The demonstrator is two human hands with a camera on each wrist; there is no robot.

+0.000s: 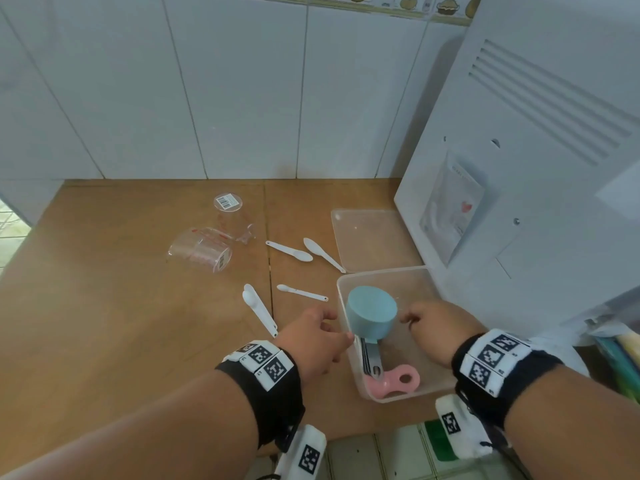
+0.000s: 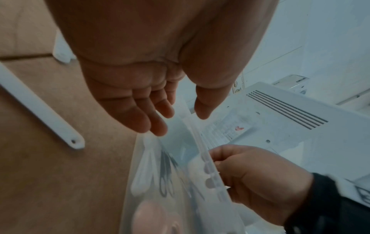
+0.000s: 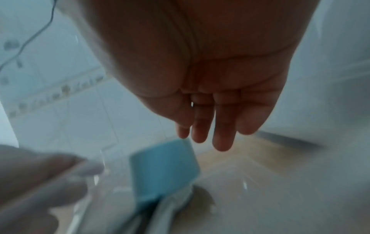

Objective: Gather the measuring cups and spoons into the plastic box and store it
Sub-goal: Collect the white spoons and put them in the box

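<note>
Between the two hands, a translucent plastic box (image 1: 410, 278) is seen on the worktop (image 1: 121, 323), just in front of a white appliance (image 1: 519, 202). The left hand (image 1: 317, 341) is placed at the box's near-left wall, fingers relaxed and apart, nothing gripped; it is judged to be steadying the box. The right hand (image 1: 436, 332) is lowered inside the box, fingers loosely extended in the right wrist view, with no object enclosed. Just beyond its fingertips a blue measuring cup (image 1: 372, 313) lies tilted, bottom up, against the left wall, its handle running back toward a set of metal spoons (image 1: 374, 358) and a pink ring-ended piece (image 1: 398, 381). The cup is judged to have been nested so that room is left for the rest.

Outside the box, ahead and to the left of the left hand, four white measuring spoons (image 1: 259, 310) and two clear measuring cups (image 1: 201, 251) are found, not yet gathered. The lid (image 1: 367, 237) is laid flat beyond the box, presumably kept off until filling is complete. Storage is outstanding.
</note>
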